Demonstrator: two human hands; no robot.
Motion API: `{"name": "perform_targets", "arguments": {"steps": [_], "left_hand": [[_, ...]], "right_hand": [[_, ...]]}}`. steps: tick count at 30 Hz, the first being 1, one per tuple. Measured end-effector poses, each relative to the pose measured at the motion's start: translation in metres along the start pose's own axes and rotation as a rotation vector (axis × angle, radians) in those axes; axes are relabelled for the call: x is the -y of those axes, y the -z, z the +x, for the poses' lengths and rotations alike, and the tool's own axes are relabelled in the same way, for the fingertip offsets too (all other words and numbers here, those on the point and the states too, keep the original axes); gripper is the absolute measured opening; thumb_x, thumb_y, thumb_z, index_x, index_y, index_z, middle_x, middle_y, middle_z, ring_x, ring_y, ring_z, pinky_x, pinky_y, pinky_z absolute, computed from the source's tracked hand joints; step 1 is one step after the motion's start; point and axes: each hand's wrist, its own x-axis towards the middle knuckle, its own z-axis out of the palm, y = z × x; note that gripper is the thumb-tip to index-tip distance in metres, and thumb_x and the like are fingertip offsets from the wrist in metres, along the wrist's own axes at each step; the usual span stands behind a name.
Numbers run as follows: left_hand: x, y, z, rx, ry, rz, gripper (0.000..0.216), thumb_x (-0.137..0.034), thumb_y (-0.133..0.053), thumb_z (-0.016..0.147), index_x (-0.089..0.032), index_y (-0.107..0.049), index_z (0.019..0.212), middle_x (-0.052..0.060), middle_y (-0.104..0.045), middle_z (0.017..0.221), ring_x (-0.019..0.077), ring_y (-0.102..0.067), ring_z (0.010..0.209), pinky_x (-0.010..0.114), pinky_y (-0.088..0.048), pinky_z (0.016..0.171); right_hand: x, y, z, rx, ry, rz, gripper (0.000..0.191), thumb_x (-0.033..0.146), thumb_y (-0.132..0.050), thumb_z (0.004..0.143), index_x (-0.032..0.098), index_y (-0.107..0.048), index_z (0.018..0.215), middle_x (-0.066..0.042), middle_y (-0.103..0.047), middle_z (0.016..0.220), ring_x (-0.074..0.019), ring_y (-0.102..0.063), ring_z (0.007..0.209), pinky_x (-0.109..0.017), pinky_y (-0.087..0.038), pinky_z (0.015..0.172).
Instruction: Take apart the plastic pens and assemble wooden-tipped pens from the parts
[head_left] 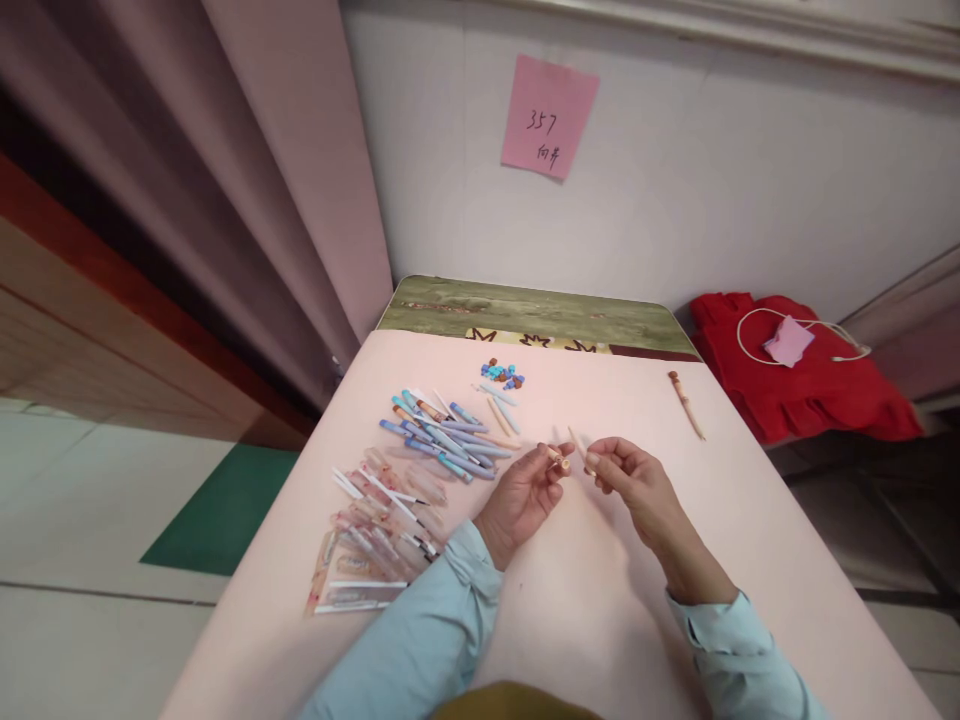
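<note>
My left hand (517,500) is closed on a short beige pen part (559,461), its open end facing up and to the right. In my right hand (637,482) a slim beige pen barrel (576,442) is pinched between thumb and fingers, its pointed end up. The two pieces are a small gap apart above the table. Left of my hands lies a pile of blue and beige pen parts (442,436). A few loose pale barrels (501,415) rest beyond it. Small blue and brown pen toppers (502,374) are heaped farther back.
Clear pinkish tubes and white refills (382,515) lie at the left on the pink tabletop (555,630). One beige pen with a brown top (686,405) lies at the right. Red cloth (810,390) with a white cable (750,345) sits beyond the right edge.
</note>
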Motion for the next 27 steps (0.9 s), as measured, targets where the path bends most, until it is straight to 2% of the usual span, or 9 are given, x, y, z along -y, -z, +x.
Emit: {"name": "perform_targets", "arguments": {"steps": [3, 7, 9, 12, 15, 17, 20, 24, 27], "left_hand": [[0.000, 0.000, -0.001, 0.003, -0.014, 0.009, 0.016, -0.024, -0.069, 0.085, -0.009, -0.069, 0.085, 0.006, -0.065, 0.089, 0.0051, -0.058, 0.070, 0.011, -0.040, 0.046], [0.001, -0.001, -0.001, 0.001, -0.026, 0.028, 0.019, -0.027, -0.072, 0.082, -0.009, -0.068, 0.079, 0.002, -0.061, 0.072, 0.0060, -0.057, 0.065, 0.011, -0.039, 0.043], [0.001, -0.002, -0.001, 0.006, -0.026, 0.023, 0.018, -0.027, -0.073, 0.081, -0.009, -0.069, 0.082, 0.003, -0.063, 0.075, 0.0060, -0.056, 0.065, 0.011, -0.040, 0.044], [0.001, -0.003, -0.001, 0.014, -0.026, 0.018, 0.017, -0.025, -0.073, 0.081, -0.009, -0.070, 0.086, 0.008, -0.067, 0.090, 0.0054, -0.055, 0.065, 0.011, -0.040, 0.045], [0.002, -0.003, -0.001, 0.019, -0.026, 0.018, 0.016, -0.025, -0.071, 0.083, -0.009, -0.069, 0.085, 0.012, -0.068, 0.103, 0.0051, -0.054, 0.065, 0.012, -0.040, 0.047], [0.002, -0.003, -0.002, 0.037, -0.032, 0.016, 0.016, -0.025, -0.072, 0.082, -0.010, -0.068, 0.084, 0.012, -0.067, 0.106, 0.0046, -0.054, 0.066, 0.012, -0.039, 0.047], [0.004, -0.001, -0.001, 0.052, -0.049, 0.027, 0.018, -0.025, -0.075, 0.079, -0.009, -0.066, 0.080, 0.009, -0.066, 0.093, 0.0050, -0.053, 0.065, 0.012, -0.037, 0.048], [0.009, 0.007, 0.005, -0.017, -0.074, -0.007, 0.012, -0.019, -0.074, 0.077, -0.012, -0.064, 0.078, 0.001, -0.061, 0.071, 0.0073, -0.054, 0.063, 0.016, -0.038, 0.052], [0.013, 0.014, 0.010, -0.070, -0.101, 0.012, 0.009, -0.015, -0.072, 0.075, -0.015, -0.062, 0.076, -0.001, -0.060, 0.066, 0.0102, -0.056, 0.065, 0.020, -0.042, 0.059]], "right_hand": [[0.004, 0.001, 0.000, 0.018, 0.001, -0.022, 0.036, 0.047, -0.078, 0.071, 0.017, -0.066, 0.086, -0.001, -0.061, 0.074, -0.0110, -0.049, 0.061, -0.024, -0.041, 0.057], [0.002, 0.001, 0.000, 0.150, -0.026, -0.088, 0.035, 0.047, -0.077, 0.072, 0.017, -0.069, 0.089, -0.003, -0.064, 0.075, -0.0124, -0.050, 0.063, -0.025, -0.041, 0.057], [0.002, 0.004, 0.002, 0.173, -0.016, -0.140, 0.035, 0.048, -0.076, 0.072, 0.017, -0.070, 0.087, -0.003, -0.064, 0.072, -0.0135, -0.052, 0.063, -0.026, -0.042, 0.058], [0.019, 0.008, 0.010, 0.113, 0.070, -0.292, 0.035, 0.052, -0.072, 0.074, 0.017, -0.071, 0.080, -0.003, -0.063, 0.066, -0.0148, -0.052, 0.061, -0.027, -0.041, 0.056], [0.055, -0.004, 0.027, 0.016, 0.263, -0.463, 0.029, 0.047, -0.068, 0.079, 0.018, -0.072, 0.081, -0.003, -0.064, 0.065, -0.0148, -0.051, 0.058, -0.026, -0.038, 0.052], [0.081, -0.028, 0.043, 0.054, 0.418, -0.557, 0.023, 0.040, -0.065, 0.081, 0.019, -0.072, 0.076, -0.002, -0.064, 0.064, -0.0143, -0.052, 0.057, -0.026, -0.038, 0.054], [0.104, -0.083, 0.066, 0.271, 0.546, -0.796, 0.013, 0.026, -0.065, 0.080, 0.019, -0.073, 0.075, -0.001, -0.068, 0.065, -0.0136, -0.056, 0.059, -0.025, -0.039, 0.059], [0.099, -0.156, 0.084, 0.480, 0.566, -1.109, 0.018, 0.013, -0.059, 0.077, 0.018, -0.076, 0.079, -0.005, -0.075, 0.080, -0.0172, -0.066, 0.075, -0.024, -0.044, 0.070], [0.088, -0.190, 0.093, 0.524, 0.527, -1.244, 0.022, 0.014, -0.057, 0.078, 0.016, -0.077, 0.087, -0.011, -0.076, 0.090, -0.0218, -0.069, 0.085, -0.026, -0.047, 0.073]]}}
